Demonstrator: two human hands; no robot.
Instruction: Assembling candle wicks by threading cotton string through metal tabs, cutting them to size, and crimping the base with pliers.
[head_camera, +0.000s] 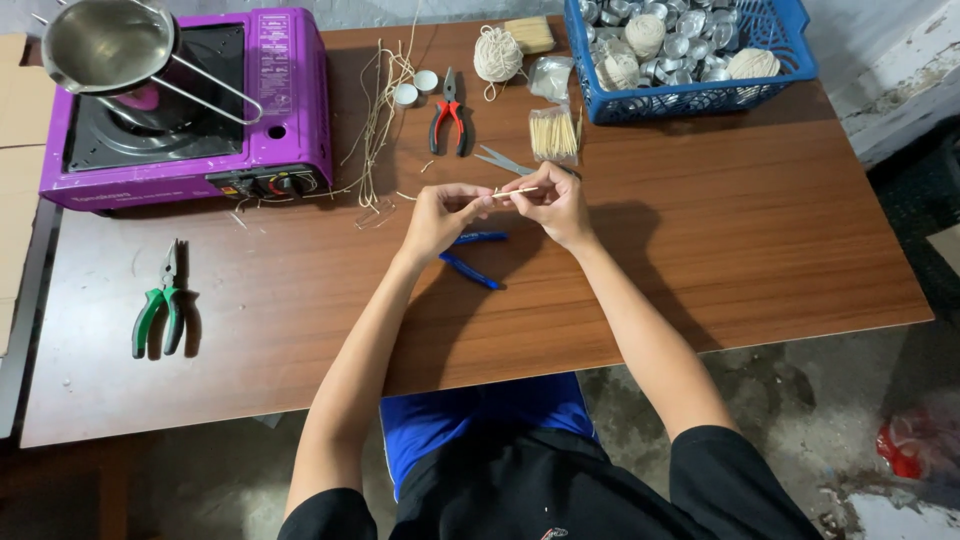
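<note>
Pale and thin, a stick (517, 191) is pinched at its ends between the fingertips of the left hand (440, 215) and right hand (553, 203), held level just above the brown surface (760, 230). Blue-handled pliers (472, 258) lie under the hands, scissors (503, 161) just beyond. Red pliers (449, 122), a stick bundle (553, 134), a blue basket (700, 100) and a purple stove (290, 110) sit farther back; green pliers (163, 305) lie far left.

Bare table (760, 250) right; stove (185, 110), basket (790, 60) behind.
</note>
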